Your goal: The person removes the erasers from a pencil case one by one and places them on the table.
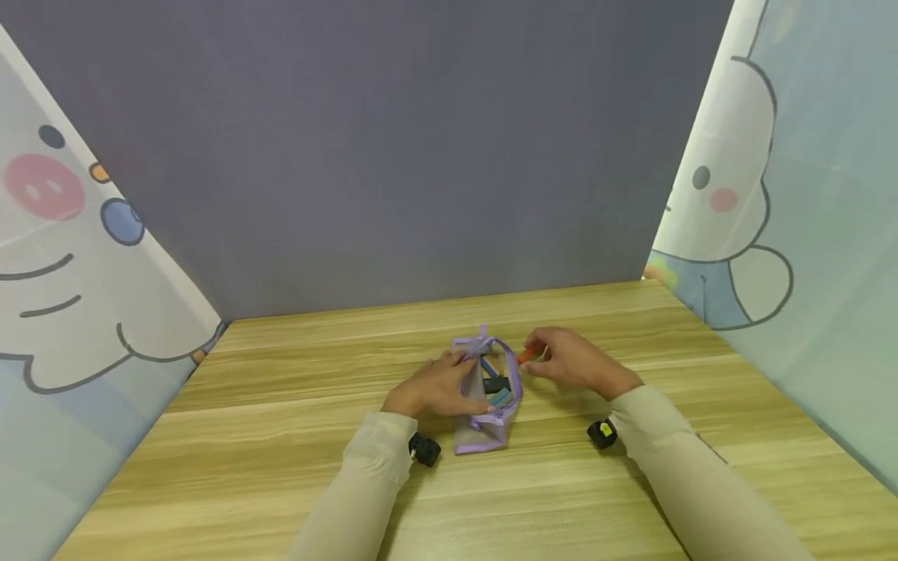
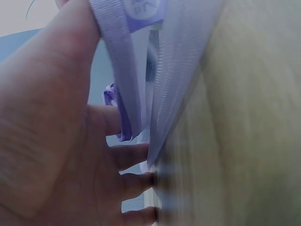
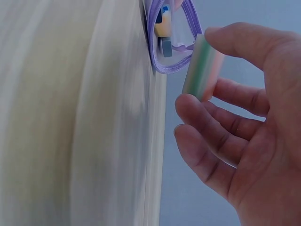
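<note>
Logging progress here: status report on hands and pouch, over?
Left hand holding pouch, mouth open. Right hand pinching small block beside it. Nothing seen in the way.

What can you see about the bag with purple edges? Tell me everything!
The bag looks like thin see-through mesh with purple trim. It lies on the table, its mouth gaping toward the right hand. Inside are small things, including a black piece and a pale blue piece. The left hand grips it near the mouth.
</note>
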Demonstrator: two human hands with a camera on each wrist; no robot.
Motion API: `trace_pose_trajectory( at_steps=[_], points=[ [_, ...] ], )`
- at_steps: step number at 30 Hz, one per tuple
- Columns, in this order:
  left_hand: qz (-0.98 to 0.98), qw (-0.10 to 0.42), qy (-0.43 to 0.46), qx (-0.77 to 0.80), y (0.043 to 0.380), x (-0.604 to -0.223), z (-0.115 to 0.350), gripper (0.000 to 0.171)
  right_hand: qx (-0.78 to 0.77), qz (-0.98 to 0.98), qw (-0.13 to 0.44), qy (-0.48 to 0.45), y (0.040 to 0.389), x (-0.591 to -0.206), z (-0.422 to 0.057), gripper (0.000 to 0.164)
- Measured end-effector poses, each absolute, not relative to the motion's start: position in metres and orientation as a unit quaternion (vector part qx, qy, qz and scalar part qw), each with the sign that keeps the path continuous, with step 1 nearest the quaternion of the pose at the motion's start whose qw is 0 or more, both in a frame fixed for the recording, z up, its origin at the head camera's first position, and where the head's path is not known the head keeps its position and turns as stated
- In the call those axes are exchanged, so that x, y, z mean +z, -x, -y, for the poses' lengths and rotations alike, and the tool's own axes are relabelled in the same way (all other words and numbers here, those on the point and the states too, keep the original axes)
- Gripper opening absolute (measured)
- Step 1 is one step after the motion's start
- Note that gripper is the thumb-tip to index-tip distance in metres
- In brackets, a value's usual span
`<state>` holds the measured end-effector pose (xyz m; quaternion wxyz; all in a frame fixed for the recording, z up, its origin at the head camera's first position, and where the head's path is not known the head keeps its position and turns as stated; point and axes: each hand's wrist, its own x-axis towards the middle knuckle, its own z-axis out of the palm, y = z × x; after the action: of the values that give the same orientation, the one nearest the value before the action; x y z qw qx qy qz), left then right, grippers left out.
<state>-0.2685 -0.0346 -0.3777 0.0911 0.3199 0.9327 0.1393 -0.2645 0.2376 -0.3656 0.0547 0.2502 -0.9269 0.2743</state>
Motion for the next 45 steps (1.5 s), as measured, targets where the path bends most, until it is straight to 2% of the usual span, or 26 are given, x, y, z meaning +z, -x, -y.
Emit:
trace_pose_trajectory(
  at_steps=[24, 31, 45],
  points=[
    [-0.935, 0.123, -0.306, 0.133, 0.267, -0.38, 0.032, 0.112, 0.255, 0.936, 0.049, -0.237, 0.26, -0.367, -0.257, 0.038],
    [-0.937, 0.115, -0.304, 0.129, 0.266, -0.379, 0.032, 0.112, 0.237, 0.941, 0.057, -0.234, 0.261, -0.367, -0.26, 0.031],
    [-0.939, 0.118, -0.299, 0.122, 0.269, -0.379, 0.032, 0.113, 0.245, 0.943, 0.053, -0.22, 0.263, -0.364, -0.265, 0.034]
  ],
)
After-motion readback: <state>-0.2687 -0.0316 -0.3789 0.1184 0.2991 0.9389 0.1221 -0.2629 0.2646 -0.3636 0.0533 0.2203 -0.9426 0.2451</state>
